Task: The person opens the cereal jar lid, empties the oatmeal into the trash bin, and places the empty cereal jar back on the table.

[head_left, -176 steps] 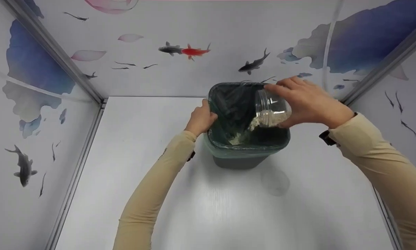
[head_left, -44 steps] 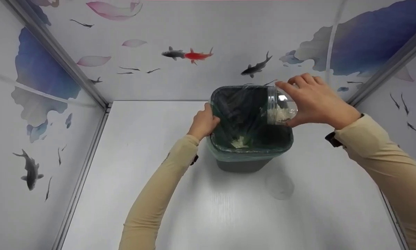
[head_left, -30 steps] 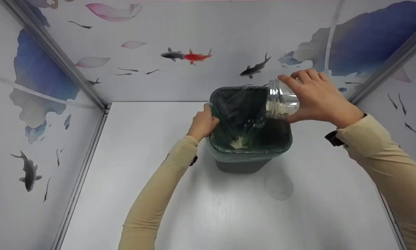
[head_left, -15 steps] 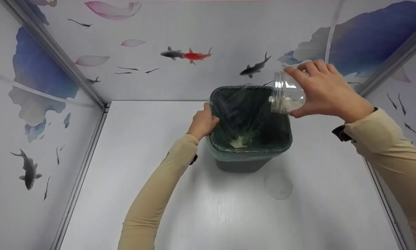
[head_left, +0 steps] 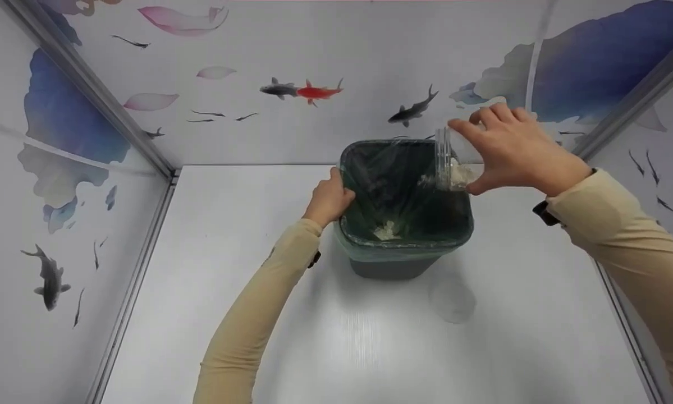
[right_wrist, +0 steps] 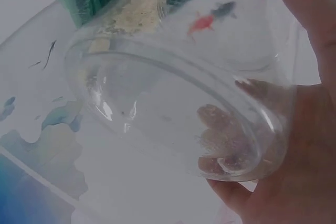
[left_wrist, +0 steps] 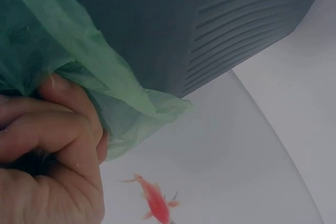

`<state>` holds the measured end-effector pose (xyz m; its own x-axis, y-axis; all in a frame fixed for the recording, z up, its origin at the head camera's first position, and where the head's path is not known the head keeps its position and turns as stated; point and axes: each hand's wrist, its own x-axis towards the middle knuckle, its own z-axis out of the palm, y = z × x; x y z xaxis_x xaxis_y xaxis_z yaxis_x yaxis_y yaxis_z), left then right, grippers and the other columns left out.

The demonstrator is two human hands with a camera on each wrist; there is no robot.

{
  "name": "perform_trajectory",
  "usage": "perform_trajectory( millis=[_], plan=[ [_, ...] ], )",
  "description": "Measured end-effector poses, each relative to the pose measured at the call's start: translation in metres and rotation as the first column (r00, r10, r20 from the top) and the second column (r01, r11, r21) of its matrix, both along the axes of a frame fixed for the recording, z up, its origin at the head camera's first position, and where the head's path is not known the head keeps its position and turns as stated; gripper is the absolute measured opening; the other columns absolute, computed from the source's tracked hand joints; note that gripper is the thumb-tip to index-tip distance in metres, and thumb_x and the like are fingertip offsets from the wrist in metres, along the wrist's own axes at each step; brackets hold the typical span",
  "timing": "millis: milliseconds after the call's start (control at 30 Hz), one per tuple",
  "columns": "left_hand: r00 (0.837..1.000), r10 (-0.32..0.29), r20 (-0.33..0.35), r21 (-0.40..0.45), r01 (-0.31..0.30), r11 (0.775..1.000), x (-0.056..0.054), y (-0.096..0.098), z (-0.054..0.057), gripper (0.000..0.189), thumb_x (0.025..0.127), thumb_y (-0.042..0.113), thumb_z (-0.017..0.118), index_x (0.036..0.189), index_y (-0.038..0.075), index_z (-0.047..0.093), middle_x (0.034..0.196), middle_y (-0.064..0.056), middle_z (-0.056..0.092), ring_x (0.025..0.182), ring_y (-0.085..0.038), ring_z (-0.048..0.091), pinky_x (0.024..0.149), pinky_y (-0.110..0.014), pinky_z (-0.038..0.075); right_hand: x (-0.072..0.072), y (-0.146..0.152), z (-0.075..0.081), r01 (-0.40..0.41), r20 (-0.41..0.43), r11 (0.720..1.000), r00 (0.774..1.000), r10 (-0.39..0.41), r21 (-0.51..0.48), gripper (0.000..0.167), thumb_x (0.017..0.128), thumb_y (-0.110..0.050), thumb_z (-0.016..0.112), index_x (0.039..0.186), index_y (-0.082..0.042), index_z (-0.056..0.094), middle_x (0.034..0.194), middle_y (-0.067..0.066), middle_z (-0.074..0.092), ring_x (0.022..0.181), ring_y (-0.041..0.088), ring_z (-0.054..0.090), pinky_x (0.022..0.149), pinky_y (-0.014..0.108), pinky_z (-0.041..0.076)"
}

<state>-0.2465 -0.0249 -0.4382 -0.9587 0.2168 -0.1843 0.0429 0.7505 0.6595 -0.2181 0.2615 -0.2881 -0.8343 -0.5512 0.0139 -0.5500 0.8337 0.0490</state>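
Note:
In the head view my right hand grips a clear wide-mouthed jar, tipped on its side over the right rim of a dark bin. The jar's mouth faces left, into the bin. Pale crumbly material lies along the jar's lower side; in the right wrist view the same pale stuff shows beyond the jar's base. A green plastic liner folds over the bin's rim, with a pale clump inside. My left hand holds the left rim, fingers curled at the liner.
A clear round lid lies flat on the white table, in front of the bin and to its right. Printed white panels with fish enclose the table at the back and sides; metal posts mark the corners.
Since the earliest frame the jar has moved right and its contents look reduced. Over the last half second it shifted left and slightly down. My left hand keeps its place at the rim.

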Motion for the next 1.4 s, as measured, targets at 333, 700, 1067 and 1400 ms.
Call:
perform_trajectory(
  millis=[333,700,1067,1400],
  plan=[
    [1.0,-0.005,0.007,0.026,0.005,1.0,0.001,-0.001,-0.001,0.061,0.094,0.01,0.051,0.145,-0.011,0.023,0.07,-0.003,0.045,0.054,-0.014,0.045,0.05,-0.027,0.042,-0.001,-0.003,0.001,-0.006,0.028,0.997,1.0,0.008,-0.075,0.105,0.059,-0.037,0.087,0.146,-0.005,0.036,0.124,0.026,0.044,0.112,0.045,0.036,0.088,0.06,0.03],
    [1.0,-0.001,0.016,0.039,0.0,0.999,0.003,-0.001,0.001,0.063,0.095,0.01,0.05,0.147,-0.01,0.021,0.067,-0.001,0.042,0.054,-0.013,0.044,0.05,-0.027,0.041,0.0,-0.008,0.006,-0.002,0.067,0.998,0.998,0.006,-0.066,0.106,0.061,-0.039,0.087,0.147,-0.007,0.034,0.127,0.027,0.043,0.114,0.046,0.035,0.089,0.061,0.029],
    [1.0,-0.005,-0.006,-0.01,0.005,1.0,0.002,0.001,-0.001,0.061,0.096,0.012,0.052,0.145,-0.011,0.024,0.072,-0.005,0.047,0.057,-0.017,0.046,0.054,-0.029,0.041,-0.001,-0.006,0.003,0.001,0.058,0.996,0.998,0.004,-0.093,0.106,0.06,-0.038,0.087,0.147,-0.007,0.035,0.126,0.026,0.043,0.113,0.045,0.035,0.09,0.06,0.029],
    [1.0,-0.002,-0.012,0.017,0.002,1.0,0.001,0.002,-0.002,0.061,0.096,0.011,0.051,0.146,-0.01,0.023,0.067,-0.002,0.043,0.052,-0.014,0.042,0.05,-0.027,0.039,-0.005,-0.001,-0.005,0.003,0.085,0.996,0.996,0.005,-0.093,0.104,0.061,-0.038,0.087,0.146,-0.006,0.035,0.127,0.027,0.042,0.115,0.045,0.035,0.09,0.061,0.028]
  ],
)
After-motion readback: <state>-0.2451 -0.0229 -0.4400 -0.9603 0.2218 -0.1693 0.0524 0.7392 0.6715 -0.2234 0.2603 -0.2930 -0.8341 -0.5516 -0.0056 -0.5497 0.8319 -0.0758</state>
